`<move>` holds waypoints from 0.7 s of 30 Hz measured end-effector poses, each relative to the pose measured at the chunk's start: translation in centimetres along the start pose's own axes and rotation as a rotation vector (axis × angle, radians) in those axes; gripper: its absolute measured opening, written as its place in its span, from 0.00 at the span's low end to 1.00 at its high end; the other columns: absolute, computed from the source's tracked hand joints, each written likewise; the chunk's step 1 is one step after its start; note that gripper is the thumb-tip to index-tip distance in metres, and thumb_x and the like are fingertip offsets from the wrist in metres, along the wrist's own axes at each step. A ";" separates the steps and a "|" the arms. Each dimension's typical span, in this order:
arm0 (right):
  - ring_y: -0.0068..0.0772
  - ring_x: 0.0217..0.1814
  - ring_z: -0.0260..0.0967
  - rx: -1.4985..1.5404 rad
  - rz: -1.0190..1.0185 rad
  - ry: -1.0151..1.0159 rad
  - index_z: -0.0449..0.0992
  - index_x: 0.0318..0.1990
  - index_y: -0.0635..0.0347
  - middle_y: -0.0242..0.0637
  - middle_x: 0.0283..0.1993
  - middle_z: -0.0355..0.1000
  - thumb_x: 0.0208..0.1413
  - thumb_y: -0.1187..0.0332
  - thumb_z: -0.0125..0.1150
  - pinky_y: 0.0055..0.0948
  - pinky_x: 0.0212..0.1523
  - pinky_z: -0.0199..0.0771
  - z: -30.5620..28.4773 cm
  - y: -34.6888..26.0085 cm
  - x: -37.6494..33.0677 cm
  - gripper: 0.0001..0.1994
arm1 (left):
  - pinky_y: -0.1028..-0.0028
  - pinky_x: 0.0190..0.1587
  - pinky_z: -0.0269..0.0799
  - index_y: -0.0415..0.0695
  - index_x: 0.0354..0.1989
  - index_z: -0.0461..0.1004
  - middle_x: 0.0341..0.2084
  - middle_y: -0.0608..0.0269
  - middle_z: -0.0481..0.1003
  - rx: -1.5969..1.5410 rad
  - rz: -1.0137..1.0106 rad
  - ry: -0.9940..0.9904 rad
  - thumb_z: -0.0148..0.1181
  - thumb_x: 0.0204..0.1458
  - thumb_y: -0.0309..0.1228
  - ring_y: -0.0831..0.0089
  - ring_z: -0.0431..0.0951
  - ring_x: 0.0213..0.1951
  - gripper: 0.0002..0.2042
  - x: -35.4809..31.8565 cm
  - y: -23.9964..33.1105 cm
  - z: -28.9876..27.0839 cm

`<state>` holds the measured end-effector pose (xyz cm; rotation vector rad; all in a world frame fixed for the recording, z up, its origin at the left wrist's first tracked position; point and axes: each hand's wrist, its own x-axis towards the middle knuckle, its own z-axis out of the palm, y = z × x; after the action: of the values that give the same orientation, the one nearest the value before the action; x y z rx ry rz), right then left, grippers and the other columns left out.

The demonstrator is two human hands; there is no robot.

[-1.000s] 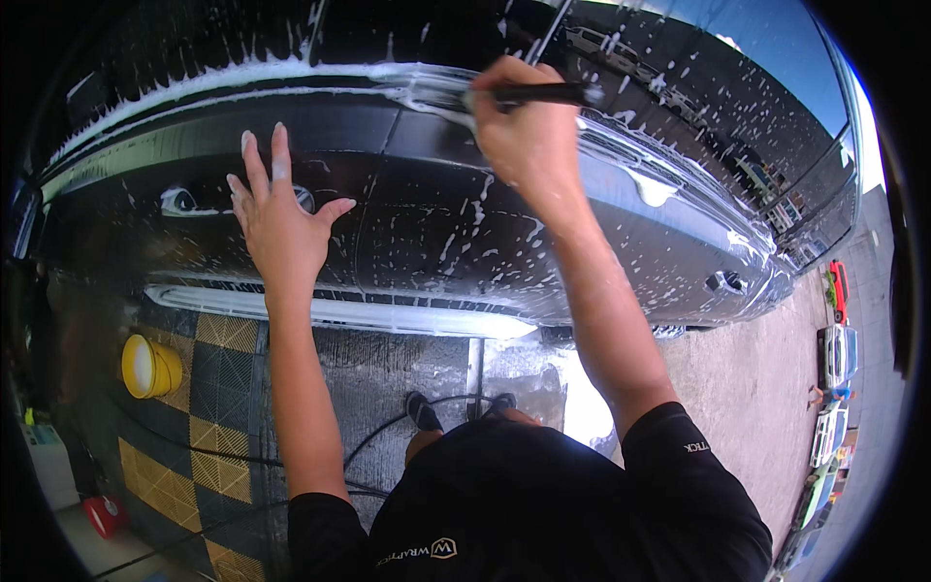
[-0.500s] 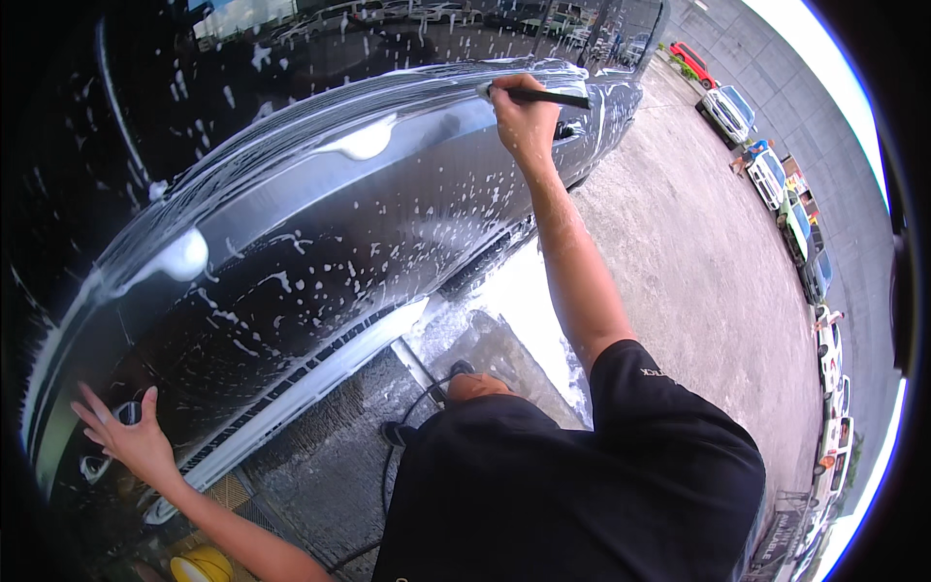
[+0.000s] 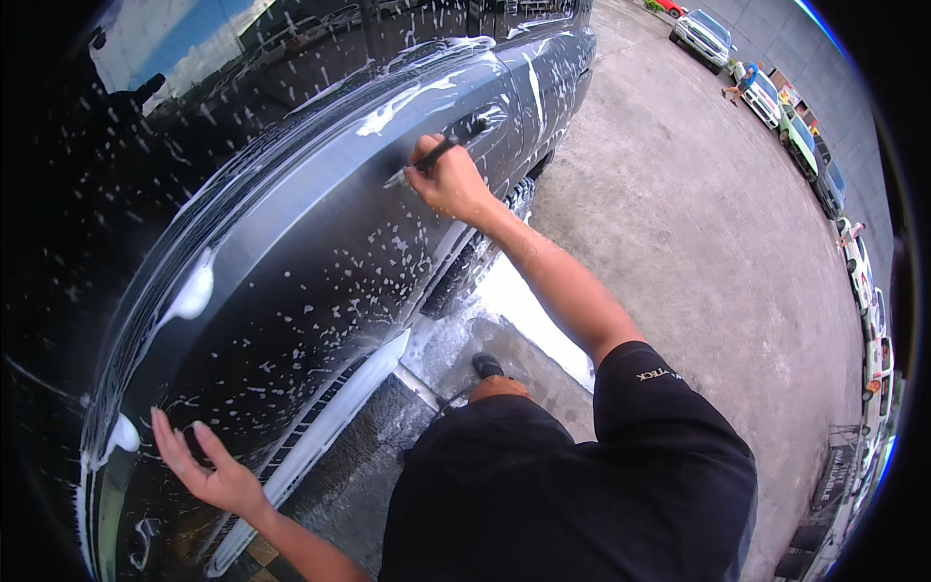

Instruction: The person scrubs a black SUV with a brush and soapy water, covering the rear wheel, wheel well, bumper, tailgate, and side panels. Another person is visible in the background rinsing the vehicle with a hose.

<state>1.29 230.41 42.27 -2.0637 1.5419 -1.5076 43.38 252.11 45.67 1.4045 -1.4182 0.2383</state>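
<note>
My right hand (image 3: pixel 450 182) is closed around a slim black-handled brush (image 3: pixel 436 153). Its pale tip points at the dark car door (image 3: pixel 330 242), just below the foam-streaked window line; whether the bristles touch the paint I cannot tell. A door handle (image 3: pixel 475 126) lies just beyond that hand. At lower left, my left hand (image 3: pixel 215 473) is open and holds nothing, fingers spread close to the door. White foam blobs (image 3: pixel 194 288) cling along the trim above it, and smaller flecks dot the panel.
A foam-covered side step (image 3: pixel 315 441) runs along the car's lower edge, with a wheel (image 3: pixel 461 276) farther along. Wet concrete and suds lie around my shoe (image 3: pixel 488 366). Parked cars (image 3: pixel 703 37) and a person in blue (image 3: pixel 745 82) stand far right.
My right hand has brought the brush down and left, from the window line to the door panel. My left hand has shifted right, still spread. The view has moved along the car.
</note>
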 end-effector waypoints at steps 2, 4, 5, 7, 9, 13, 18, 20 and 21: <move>0.53 0.32 0.75 -0.038 0.129 0.021 0.73 0.32 0.65 0.49 0.30 0.73 0.54 0.69 0.69 0.44 0.36 0.74 -3.4 5.5 3.1 0.10 | 0.59 0.66 0.66 0.32 0.61 0.74 0.65 0.47 0.71 -0.110 -0.011 -0.145 0.57 0.64 0.21 0.55 0.73 0.64 0.17 -1.4 5.4 6.6; 0.49 0.33 0.77 -0.080 0.082 0.004 0.73 0.33 0.64 0.47 0.30 0.74 0.55 0.70 0.69 0.43 0.35 0.76 -5.0 8.2 4.4 0.09 | 0.62 0.66 0.66 0.35 0.56 0.77 0.59 0.50 0.76 -0.152 0.026 -0.300 0.58 0.63 0.21 0.59 0.76 0.61 0.14 -2.2 10.5 13.1; 0.44 0.30 0.78 0.022 0.085 -0.057 0.73 0.34 0.63 0.44 0.27 0.74 0.57 0.71 0.68 0.40 0.33 0.76 -4.5 7.3 4.0 0.08 | 0.61 0.64 0.69 0.35 0.54 0.78 0.57 0.48 0.77 -0.211 0.048 -0.404 0.62 0.59 0.21 0.55 0.77 0.59 0.15 -2.0 13.0 16.8; 0.45 0.35 0.76 0.036 -0.327 -0.098 0.75 0.36 0.61 0.46 0.35 0.71 0.53 0.73 0.69 0.39 0.35 0.75 -3.6 7.4 3.1 0.07 | 0.56 0.64 0.67 0.38 0.55 0.78 0.56 0.49 0.76 -0.232 0.120 -0.570 0.65 0.57 0.25 0.50 0.75 0.59 0.16 -2.4 17.2 25.2; 0.42 0.34 0.75 0.250 -0.215 -0.131 0.76 0.37 0.62 0.45 0.33 0.72 0.53 0.73 0.69 0.39 0.35 0.75 -4.5 9.8 5.2 0.08 | 0.53 0.64 0.65 0.39 0.55 0.76 0.56 0.49 0.75 -0.103 0.338 -0.581 0.65 0.57 0.30 0.49 0.73 0.60 0.18 -2.1 19.4 32.9; 0.25 0.34 0.77 0.118 0.272 -0.064 0.80 0.37 0.63 0.37 0.30 0.80 0.57 0.67 0.70 0.31 0.37 0.75 -11.7 19.9 9.6 0.09 | 0.56 0.58 0.71 0.38 0.56 0.75 0.46 0.50 0.81 0.243 0.353 -0.738 0.65 0.58 0.40 0.54 0.80 0.52 0.23 0.0 23.6 44.3; 0.28 0.33 0.77 0.214 0.034 -0.333 0.79 0.38 0.66 0.39 0.29 0.79 0.57 0.67 0.70 0.31 0.37 0.74 -13.3 19.4 11.1 0.10 | 0.60 0.39 0.80 0.41 0.38 0.78 0.27 0.53 0.83 0.301 0.444 -0.807 0.69 0.54 0.46 0.55 0.85 0.32 0.18 1.5 23.9 46.7; 0.34 0.33 0.76 0.000 -0.168 -0.270 0.78 0.38 0.65 0.41 0.30 0.76 0.56 0.67 0.71 0.35 0.36 0.73 -13.3 20.6 12.0 0.11 | 0.61 0.39 0.80 0.41 0.38 0.78 0.27 0.54 0.83 0.256 0.505 -0.757 0.70 0.54 0.45 0.56 0.85 0.30 0.18 1.3 23.9 47.3; 0.38 0.33 0.75 -0.183 -0.235 -0.183 0.78 0.38 0.65 0.43 0.30 0.75 0.55 0.68 0.71 0.36 0.36 0.73 -13.6 21.9 12.6 0.10 | 0.62 0.38 0.79 0.41 0.38 0.78 0.27 0.54 0.83 0.235 0.535 -0.732 0.70 0.53 0.45 0.56 0.84 0.30 0.18 1.2 23.8 47.4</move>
<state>-23.56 216.04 42.78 -2.4840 1.4604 -1.2399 -0.23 222.59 39.59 1.3283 -2.4393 0.2468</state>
